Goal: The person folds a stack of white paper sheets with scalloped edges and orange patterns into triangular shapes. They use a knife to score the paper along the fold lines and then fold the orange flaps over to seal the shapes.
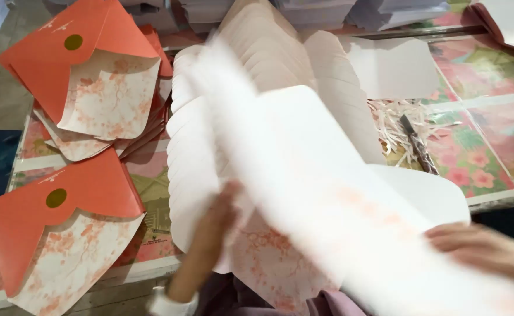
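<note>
Left hand (219,213) grips the lower left of a white die-cut envelope sheet (303,175), fingers curled round its edge; right hand (485,248) rests at the sheet's lower right end, too blurred to tell whether it pinches or only steadies. The sheet is lifted, motion-smeared, above the fanned stack of white blanks (268,64) at mid-tabletop: judged light, thin, floppy and easily creased, best held at opposite edges. Outward: folded orange envelopes (81,64) along the left edge, paper shreds (394,126) and a blade (416,143) toward the right edge.
</note>
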